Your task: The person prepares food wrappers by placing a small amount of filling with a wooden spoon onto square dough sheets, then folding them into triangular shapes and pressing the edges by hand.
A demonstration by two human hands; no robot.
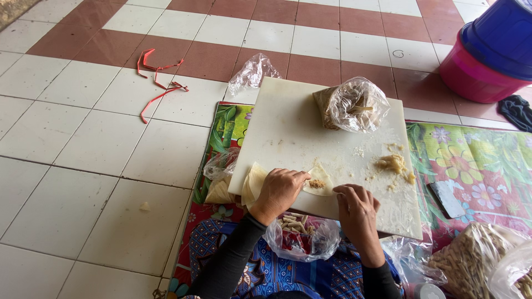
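Hands meet at the near edge of a white board (288, 127) that lies on a flowered mat (476, 166) on the tiled floor (83, 138). The left hand (277, 191) rests knuckles-up on the board, its fingers curled down onto the left edge of a thin pale wrapper (320, 181); the tips are hidden under the hand, so how firmly it grips the wrapper I cannot tell. The right hand (357, 206) sits just right of the wrapper, fingers bent and close together, touching or nearly touching its near corner. A small brown heap of filling (316, 183) lies in the middle of the wrapper.

A stack of more wrappers (252, 182) hangs over the board's left edge, beside the left wrist. A yellowish lump (392, 163) with crumbs around it sits on the board to the right. At the far end stands a clear bag (354, 104) with brown contents. Below the board, between the forearms, another clear bag holds short pale rolls (293, 223). A larger bag of similar rolls (476, 254) lies at the lower right. Red strips (158, 77) lie on the floor at the left, and a blue tub sits in a pink one (471, 72) at the upper right.
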